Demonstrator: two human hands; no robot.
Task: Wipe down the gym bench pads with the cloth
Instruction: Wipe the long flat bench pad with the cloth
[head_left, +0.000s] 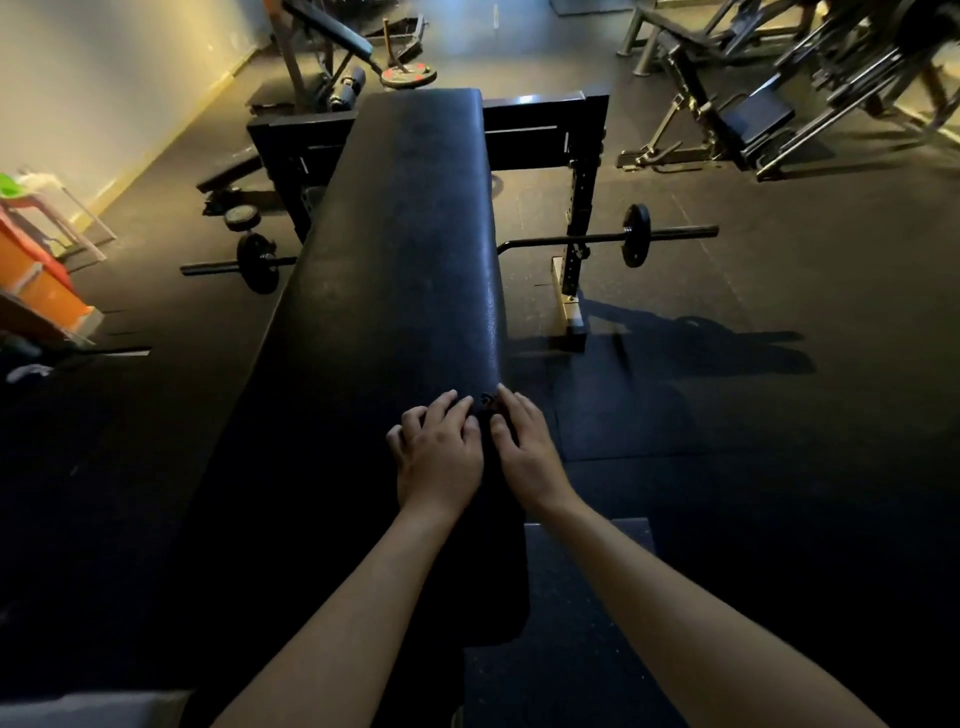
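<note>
Where the long black bench pad (405, 234) runs up the middle of the frame, both hands lie on its lower right part, close to the pad's right edge. The left hand (441, 457) rests palm down with its fingers slightly bent and spread on the pad, gripping nothing that can be seen. Just right of its fingertips sits a small dark crumple, which looks like the cloth (487, 402), though it hardly stands out from the pad. The right hand (524, 447) lies beside it at the very edge, with its fingers stretched forward and its thumb turned in toward the crumple. Whether it pinches the cloth or only touches it cannot be told in this dim light.

At the far left edge stands an orange bin (36, 280); its contents are out of sight. A barbell (597, 239) lies on the floor across and under the bench, one plate showing on each side. A black rack frame (579, 171) stands behind the pad's upper right, and a large machine (769, 109) fills the upper right of the frame.
</note>
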